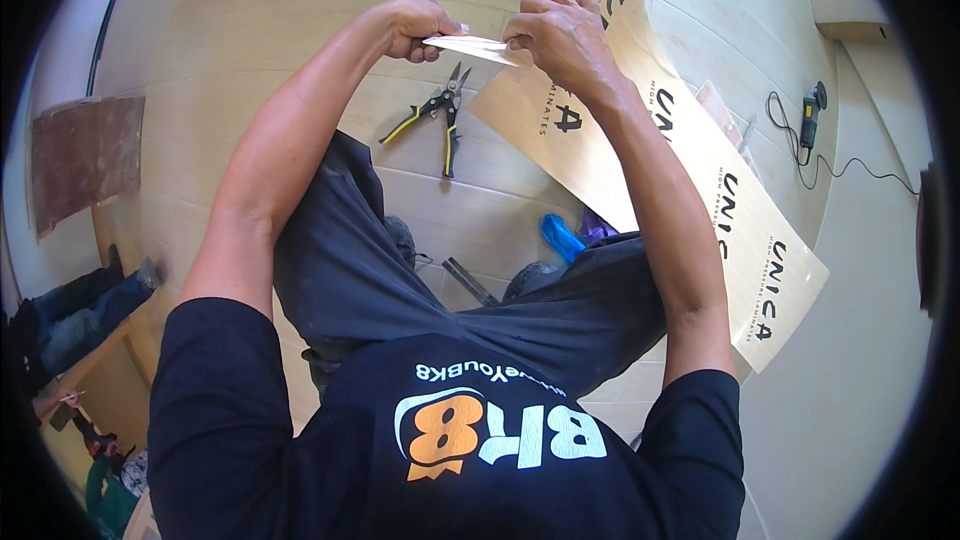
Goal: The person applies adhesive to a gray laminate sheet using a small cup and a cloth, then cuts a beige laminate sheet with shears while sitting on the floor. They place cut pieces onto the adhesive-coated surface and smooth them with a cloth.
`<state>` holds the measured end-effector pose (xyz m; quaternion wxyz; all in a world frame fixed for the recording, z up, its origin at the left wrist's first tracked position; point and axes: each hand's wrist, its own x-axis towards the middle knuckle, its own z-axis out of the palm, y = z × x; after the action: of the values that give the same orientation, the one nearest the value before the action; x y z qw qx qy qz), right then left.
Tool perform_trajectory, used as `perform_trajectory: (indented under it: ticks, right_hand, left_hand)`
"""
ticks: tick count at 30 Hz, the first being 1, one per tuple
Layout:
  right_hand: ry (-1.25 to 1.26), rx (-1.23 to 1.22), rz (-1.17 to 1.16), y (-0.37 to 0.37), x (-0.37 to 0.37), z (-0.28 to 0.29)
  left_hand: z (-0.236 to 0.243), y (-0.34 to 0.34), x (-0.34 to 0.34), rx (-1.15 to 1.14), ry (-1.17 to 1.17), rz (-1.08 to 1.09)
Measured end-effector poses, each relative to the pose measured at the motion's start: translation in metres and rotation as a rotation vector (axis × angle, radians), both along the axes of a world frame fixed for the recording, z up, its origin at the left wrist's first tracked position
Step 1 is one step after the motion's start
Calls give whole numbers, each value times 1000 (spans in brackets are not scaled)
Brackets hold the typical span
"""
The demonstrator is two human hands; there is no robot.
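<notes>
Your left hand (415,32) and right hand (565,40) are both pinching a thin pale strip (472,47) stretched between them. Below, your black-and-yellow snips (447,101) lie splayed on the floor (410,195), big printed beige sheet (602,152) right beside, corded grinder (811,118) farther right.

Indoor work site, apparently room under fit-out: pale tiled floor (300,60) strewn with large tan laminate sheet (762,252), aviation snips (449,100), corded angle grinder (809,120); second person (90,325) at left.
</notes>
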<state>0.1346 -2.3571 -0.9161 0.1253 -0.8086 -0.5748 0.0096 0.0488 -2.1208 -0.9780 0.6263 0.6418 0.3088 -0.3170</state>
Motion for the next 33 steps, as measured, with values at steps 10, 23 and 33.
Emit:
perform_trajectory:
  ticks: [10, 23, 33]
  right_hand:
    - [18, -56, 151, 20, 0, 1]
    - [87, 32, 92, 53, -5, -24]
    - [222, 262, 289, 27, -11, -21]
  left_hand:
    - [-7, -18, -5, 51, -293, 155]
    - [8, -4, -21, -69, -127, 175]
    - [10, -4, -24, 44, -25, 227]
